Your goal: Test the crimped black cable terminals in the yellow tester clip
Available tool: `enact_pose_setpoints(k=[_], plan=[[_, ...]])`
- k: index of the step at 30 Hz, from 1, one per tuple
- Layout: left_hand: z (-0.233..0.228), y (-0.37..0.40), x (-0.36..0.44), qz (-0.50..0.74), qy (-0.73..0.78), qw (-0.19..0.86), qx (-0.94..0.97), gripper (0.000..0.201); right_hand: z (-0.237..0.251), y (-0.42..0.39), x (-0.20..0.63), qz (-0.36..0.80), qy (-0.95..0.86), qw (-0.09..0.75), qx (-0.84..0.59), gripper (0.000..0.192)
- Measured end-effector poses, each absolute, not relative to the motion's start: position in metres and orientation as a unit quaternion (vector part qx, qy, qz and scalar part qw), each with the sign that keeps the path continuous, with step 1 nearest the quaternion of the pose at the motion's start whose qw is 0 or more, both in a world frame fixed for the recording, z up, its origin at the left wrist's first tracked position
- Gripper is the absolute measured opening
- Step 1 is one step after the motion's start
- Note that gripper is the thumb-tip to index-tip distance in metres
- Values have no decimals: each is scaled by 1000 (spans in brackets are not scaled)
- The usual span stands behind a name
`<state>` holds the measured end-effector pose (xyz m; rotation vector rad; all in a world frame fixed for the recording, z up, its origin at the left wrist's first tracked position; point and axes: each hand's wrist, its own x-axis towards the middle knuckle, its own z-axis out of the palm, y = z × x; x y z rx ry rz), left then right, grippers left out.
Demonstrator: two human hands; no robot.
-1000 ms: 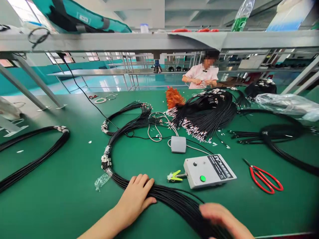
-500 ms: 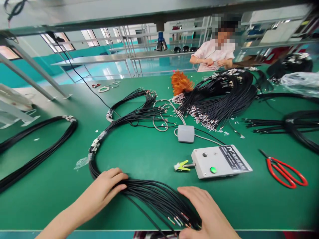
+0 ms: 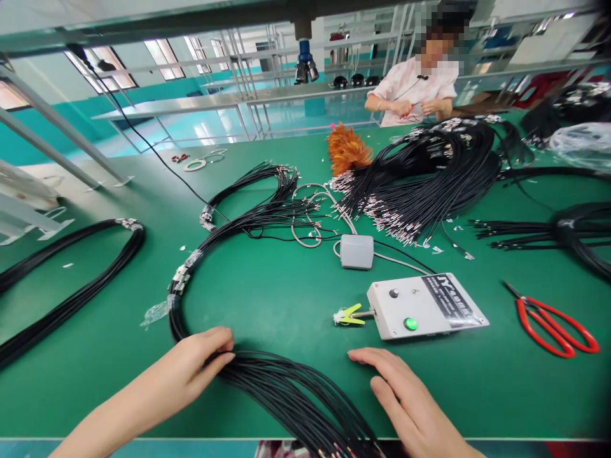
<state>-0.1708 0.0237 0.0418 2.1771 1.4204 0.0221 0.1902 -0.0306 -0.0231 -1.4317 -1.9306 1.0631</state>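
Note:
My left hand (image 3: 209, 362) is closed around a bundle of thin black cables (image 3: 281, 380) near the front of the green table. From my grip the cables fan out to the right, and their stripped ends hang over the table's front edge. Behind the grip the bundle curves up and back, with white connectors (image 3: 181, 277) and a scrap of clear plastic (image 3: 157, 312) along the bend. My right hand (image 3: 401, 395) is beside the fanned cables, fingers outstretched and holding nothing. Above it lies a white box (image 3: 427, 306) with a lit green button and yellow-green blades.
Red-handled scissors (image 3: 556, 324) lie at the right. A big heap of black cables (image 3: 429, 178) and an orange feather duster (image 3: 348, 149) are farther back. Another cable bundle (image 3: 114, 270) curves at the left. A small grey box (image 3: 356, 252) sits mid-table. Across the table sits a person (image 3: 415, 89).
My right hand has moved off the cable ends, up and to the right. The fanned ends have dropped lower over the edge. My left hand keeps its hold, shifted slightly left.

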Motion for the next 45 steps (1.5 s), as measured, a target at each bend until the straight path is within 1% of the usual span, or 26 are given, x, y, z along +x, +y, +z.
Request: enact_pose_setpoints(k=[4,6,9,11,13,16,19,21,26,28,32,35,37,39,41,45], plan=[[32,25,-168,-55,538,274,796,27,-21,-30,191,414,-691,265,-530,39],[27,25,-157,-89,543,249,797,26,-20,-30,190,430,-680,269,-530,39],[25,20,-116,-103,513,188,831,18,-19,-31,189,455,-656,288,-529,39],[28,15,-77,-96,455,183,866,16,-19,-30,187,475,-631,304,-533,39],[33,10,-41,-68,386,215,895,15,-18,-30,187,506,-595,322,-536,39],[38,7,-9,-15,327,304,894,17,-16,-30,192,565,-516,364,-531,43],[32,8,-9,42,367,381,847,27,-13,-32,199,599,-457,397,-525,48],[24,7,-17,75,411,403,814,29,-10,-34,200,609,-446,405,-516,46],[11,-5,-28,105,453,399,790,27,-6,-33,188,578,-464,383,-551,28],[12,-10,-26,132,451,400,787,22,-4,-30,183,549,-493,372,-562,25],[16,-11,-12,177,448,441,757,15,-1,-25,178,504,-561,362,-547,17],[16,-8,-4,179,466,498,709,28,-2,-23,179,565,-501,388,-528,20],[15,-8,-2,191,474,536,672,28,-3,-21,179,624,-423,416,-509,26],[14,-8,-1,211,479,552,649,24,-4,-20,179,671,-357,432,-485,31],[13,-10,-1,221,480,544,652,23,-3,-19,177,712,-303,435,-461,32],[13,-11,-1,234,474,492,692,22,1,-19,169,766,-218,423,-431,34]])
